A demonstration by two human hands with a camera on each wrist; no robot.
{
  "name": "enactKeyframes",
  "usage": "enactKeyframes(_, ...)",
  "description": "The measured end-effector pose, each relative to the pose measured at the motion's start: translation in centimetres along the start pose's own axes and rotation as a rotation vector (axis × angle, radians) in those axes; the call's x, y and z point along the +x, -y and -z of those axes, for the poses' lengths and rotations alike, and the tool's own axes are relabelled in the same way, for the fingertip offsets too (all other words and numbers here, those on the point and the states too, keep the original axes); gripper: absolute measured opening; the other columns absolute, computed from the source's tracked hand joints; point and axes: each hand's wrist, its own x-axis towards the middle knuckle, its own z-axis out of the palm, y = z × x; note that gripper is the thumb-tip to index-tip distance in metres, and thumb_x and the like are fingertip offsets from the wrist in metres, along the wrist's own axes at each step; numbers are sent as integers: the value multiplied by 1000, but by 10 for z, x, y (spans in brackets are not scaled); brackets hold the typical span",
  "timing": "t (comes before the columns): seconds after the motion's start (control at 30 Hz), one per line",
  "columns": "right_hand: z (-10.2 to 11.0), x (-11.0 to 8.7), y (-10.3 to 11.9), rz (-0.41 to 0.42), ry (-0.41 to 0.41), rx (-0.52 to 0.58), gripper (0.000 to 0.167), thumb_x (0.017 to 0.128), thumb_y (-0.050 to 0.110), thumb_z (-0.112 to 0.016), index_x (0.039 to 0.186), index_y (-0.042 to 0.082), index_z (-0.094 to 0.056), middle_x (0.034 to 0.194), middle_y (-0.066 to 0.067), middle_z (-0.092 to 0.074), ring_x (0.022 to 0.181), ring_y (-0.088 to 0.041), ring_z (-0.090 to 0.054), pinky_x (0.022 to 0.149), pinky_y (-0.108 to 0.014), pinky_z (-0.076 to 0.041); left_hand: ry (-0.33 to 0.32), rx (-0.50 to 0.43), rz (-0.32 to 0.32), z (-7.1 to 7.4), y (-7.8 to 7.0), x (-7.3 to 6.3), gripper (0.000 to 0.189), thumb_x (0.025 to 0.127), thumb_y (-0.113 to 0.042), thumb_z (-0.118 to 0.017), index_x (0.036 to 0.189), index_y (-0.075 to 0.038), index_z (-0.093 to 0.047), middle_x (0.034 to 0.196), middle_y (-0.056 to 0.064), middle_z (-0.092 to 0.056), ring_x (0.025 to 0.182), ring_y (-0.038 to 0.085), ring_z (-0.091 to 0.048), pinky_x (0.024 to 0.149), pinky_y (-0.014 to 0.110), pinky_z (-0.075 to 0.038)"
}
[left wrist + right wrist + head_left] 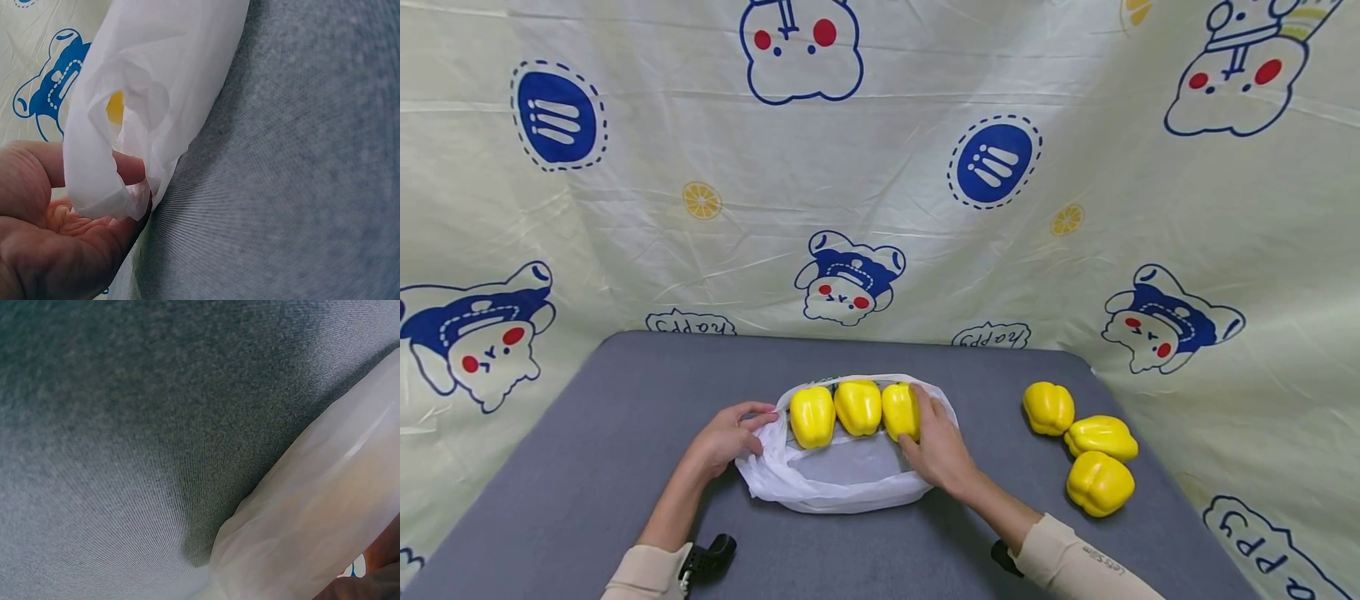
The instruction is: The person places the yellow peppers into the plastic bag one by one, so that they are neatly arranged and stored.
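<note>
"What are the fingers doing?"

"The left hand is pinching the bag at its left end, its fingers sitting narrow on the plastic. The right hand is gripping the right pepper, thumb on the near side, fingers lying over its right side."

"And what is the bag holding?"

"Three peppers, lying side by side in a row along its far wall: that gripped one, the middle pepper and the left pepper. The mouth is gaping upward, and bare plastic is showing on the near side."

"What is the left wrist view adding?"

"A handle: a loop of the bag is running between the left hand's fingers, and a patch of yellow is showing through the gap. From the head view, that loop is blending into the folds."

"And the right wrist view?"

"It is mainly showing the bag's outer side and the desk. Only a sliver of the right hand is appearing in the corner; from there I cannot tell its grip."

"Farther out?"

"Only the head view is showing three loose peppers, clustering on the desk to the bag's right. Behind everything, a printed cloth is hanging."
</note>
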Motion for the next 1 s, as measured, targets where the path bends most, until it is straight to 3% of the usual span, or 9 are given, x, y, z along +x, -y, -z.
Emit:
enactKeyframes(0.33, -2, 0, 0, -34, -10, -3, 74, 89, 16, -73, 150, 10, -31, 140, -30, -50, 100, -42, -64, 88, -57, -51, -3, 4, 4, 0, -1, -1, 66, 75, 18, -61, 139, 3, -54, 142, 22, -60, 144, 42, -43, 86, 29, -51)
enactKeyframes(0.63, -3, 0, 1, -62, -25, -6, 74, 88, 17, -73, 146, 2, -30, 128, -29, -52, 90, -43, -64, 82, -56, -51, -6, 5, -21, -1, 0, 0, 68, 70, 21, -60, 136, 4, -56, 139, 23, -62, 142, 41, -45, 91, 32, -45)
enactKeyframes(1.0, -2, 0, 0, -15, -30, -31, 69, 88, 13, -72, 145, 0, -34, 119, -29, -59, 90, -41, -65, 79, -56, -52, -2, 11, -13, 0, -1, -1, 68, 72, 20, -60, 137, 4, -55, 140, 23, -61, 143, 41, -44, 84, 29, -47)
